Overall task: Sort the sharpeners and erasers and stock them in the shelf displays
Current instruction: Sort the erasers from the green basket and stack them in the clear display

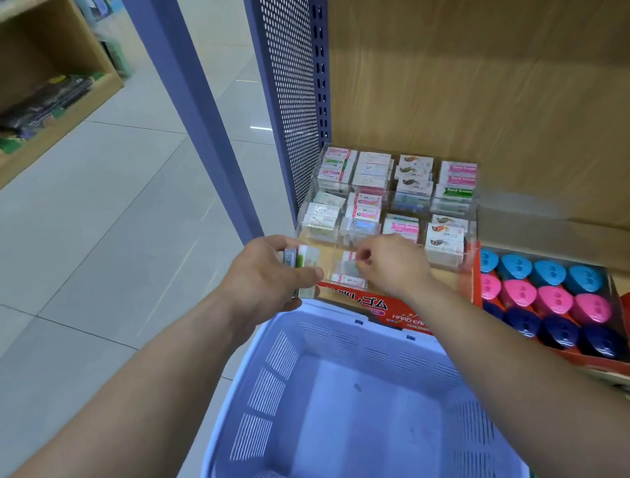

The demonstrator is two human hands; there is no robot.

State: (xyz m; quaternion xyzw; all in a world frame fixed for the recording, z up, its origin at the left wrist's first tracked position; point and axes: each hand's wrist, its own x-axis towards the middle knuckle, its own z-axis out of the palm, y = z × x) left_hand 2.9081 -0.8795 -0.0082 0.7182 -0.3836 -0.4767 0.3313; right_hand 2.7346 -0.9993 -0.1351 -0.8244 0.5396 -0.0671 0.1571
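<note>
**Holding erasers at the clear shelf display**

My left hand (267, 277) grips a small stack of packed erasers (300, 266), with the fingers curled round it, just beside the left front corner of the clear display case (470, 225). My right hand (392, 266) pinches one wrapped eraser (348, 270) between thumb and fingertips, inside a front compartment of this case. Whether this eraser already rests on something below it, I cannot tell. The compartments behind and to the right hold stacked erasers with pink, green and white labels. The case stands on a red cardboard box (384, 309). To the right, a red tray (615, 288) holds sharpeners (550, 294) in blue, pink and dark blue rows. Under my forearms is a lavender plastic basket (242, 378).
</note>
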